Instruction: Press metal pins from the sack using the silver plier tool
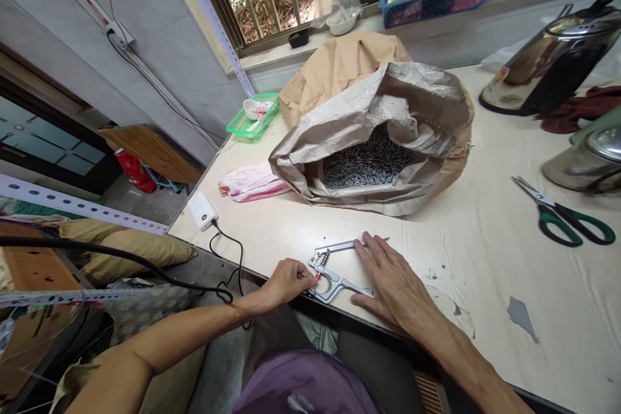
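Note:
Grey metal pliers (334,286) lie on the tabletop near its front edge, handles spread apart, with a coil spring between them and a small red part at the jaw end. My left hand (288,283) is closed in a pinch right beside that red part; what its fingertips hold, if anything, is too small to make out. Across the handles reaches my right hand (395,278), its fingers fairly straight over the upper handle and its thumb by the lower one. Farther back, an open woven sack (339,123) shows many small dark metal pieces (366,158) inside.
Right of the sack lie green-handled scissors (565,213), with a metal kettle (543,71) behind. A white power bank (202,210) with a black cable sits at the left edge, near a pink-white cloth (255,182) and green basket (240,126). A grey scrap (522,315) lies at right.

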Tool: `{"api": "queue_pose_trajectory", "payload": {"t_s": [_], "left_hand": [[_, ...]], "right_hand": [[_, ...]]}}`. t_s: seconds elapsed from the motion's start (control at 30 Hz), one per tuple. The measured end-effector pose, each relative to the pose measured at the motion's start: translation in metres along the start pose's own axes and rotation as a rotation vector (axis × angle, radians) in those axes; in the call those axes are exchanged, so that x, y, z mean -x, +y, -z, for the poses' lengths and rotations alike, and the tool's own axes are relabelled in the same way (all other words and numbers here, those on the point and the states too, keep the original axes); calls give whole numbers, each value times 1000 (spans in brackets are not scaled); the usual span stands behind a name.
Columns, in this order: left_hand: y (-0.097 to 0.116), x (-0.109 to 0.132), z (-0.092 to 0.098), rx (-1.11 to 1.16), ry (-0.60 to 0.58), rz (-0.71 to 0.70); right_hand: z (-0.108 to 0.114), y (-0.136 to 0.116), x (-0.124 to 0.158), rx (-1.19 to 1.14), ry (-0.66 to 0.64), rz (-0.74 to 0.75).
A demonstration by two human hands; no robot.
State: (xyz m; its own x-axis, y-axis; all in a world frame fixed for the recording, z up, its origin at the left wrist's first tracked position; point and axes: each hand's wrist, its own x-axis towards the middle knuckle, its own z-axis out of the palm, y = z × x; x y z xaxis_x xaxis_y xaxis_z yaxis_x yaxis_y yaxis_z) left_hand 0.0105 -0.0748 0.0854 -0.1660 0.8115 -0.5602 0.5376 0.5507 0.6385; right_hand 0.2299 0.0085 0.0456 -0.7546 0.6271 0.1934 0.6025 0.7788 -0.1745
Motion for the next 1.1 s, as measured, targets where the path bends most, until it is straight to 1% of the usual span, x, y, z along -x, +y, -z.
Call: {"api": "queue_pose_trajectory", "payload": {"t_s": [0.1,0.27,0.43,0.47,0.53,0.6,0.63,0.67,0.73,0.8,0.83,0.9,1.0,1.1], "left_hand": [[1,0,0,-2,5,-7],[4,0,1,-5,5,-1],[-1,3,1,-65,5,-44],[-2,5,2,-92,28,-80],[-3,7,2,-170,134,-214],[0,7,1,-275,245,-406],[3,5,-1,-332,265,-508],[7,2,-2,-393,250,-601],[18,-6,-6,-512,157,-739],[29,-15,-11,-627,60,-790],[35,-19,-13,-679,27,-786],[44,-24,-16,-764,-3,-752],[53,-26,-19,-837,6,-707],[57,-23,-21,-845,14,-708]], "right_hand": [[3,-2,-4,-13,-9,-19],[8,-6,-7,-12,29,-2],[9,-9,-4,-42,67,13],[9,-9,-4,-50,70,14],[10,-11,-4,-62,73,15],[10,-13,-4,-73,74,7],[10,-14,-4,-77,74,1],[9,-15,-4,-81,75,-4],[9,-16,-4,-84,81,-13],[8,-15,-2,-84,82,-6],[7,-14,-1,-79,82,1],[7,-10,2,-39,87,-11],[10,-4,5,57,90,-58],[15,-2,5,92,51,-24]]}}
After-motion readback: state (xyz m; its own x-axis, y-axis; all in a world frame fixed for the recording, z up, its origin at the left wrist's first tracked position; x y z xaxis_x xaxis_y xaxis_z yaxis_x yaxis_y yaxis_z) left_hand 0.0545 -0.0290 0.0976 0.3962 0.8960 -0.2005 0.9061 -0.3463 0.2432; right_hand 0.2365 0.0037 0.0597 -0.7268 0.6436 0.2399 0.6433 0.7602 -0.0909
